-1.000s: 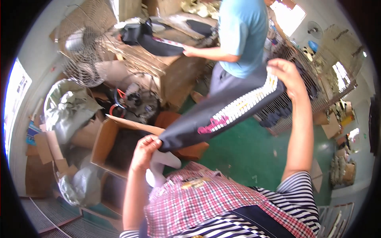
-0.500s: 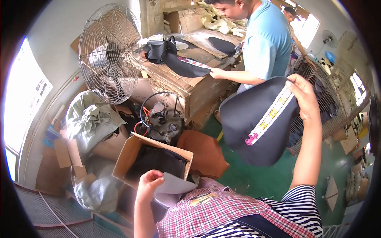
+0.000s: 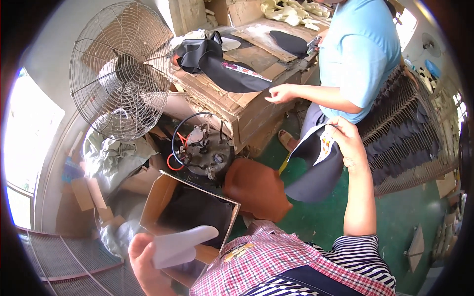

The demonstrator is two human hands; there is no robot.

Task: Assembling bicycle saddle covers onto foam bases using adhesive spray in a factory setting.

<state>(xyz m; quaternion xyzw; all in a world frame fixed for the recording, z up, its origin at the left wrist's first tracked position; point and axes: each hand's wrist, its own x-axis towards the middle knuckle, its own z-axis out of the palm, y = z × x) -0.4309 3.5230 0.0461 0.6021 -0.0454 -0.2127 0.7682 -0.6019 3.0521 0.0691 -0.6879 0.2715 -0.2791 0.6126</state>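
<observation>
My right hand [image 3: 348, 140] pinches a black flat sheet piece [image 3: 316, 181] by its upper edge. The piece hangs folded over, and its white strip with a coloured pattern partly shows beside my fingers. In my left hand [image 3: 141, 252] is a pale whitish-grey thin sheet [image 3: 180, 244], gripped at one end between thumb and fingers. That sheet sits over the near edge of an open cardboard box [image 3: 232, 217], which holds dark material [image 3: 195, 209]. A brown-orange sheet [image 3: 256, 187] lies right of the box.
A worn cardboard-covered bench [image 3: 247, 111] carries black pieces [image 3: 227, 71]. Beside it a co-worker in a light blue shirt [image 3: 363, 54] reaches one hand over its edge. A caged fan [image 3: 123, 71] stands left, a dirty round machine with hoses [image 3: 207, 160] below, and a wire rack [image 3: 405, 128] right.
My right hand has moved down and left, and the black piece has folded. My left hand has swung left, raising the pale sheet over the box. The co-worker's hand has left the bench piece.
</observation>
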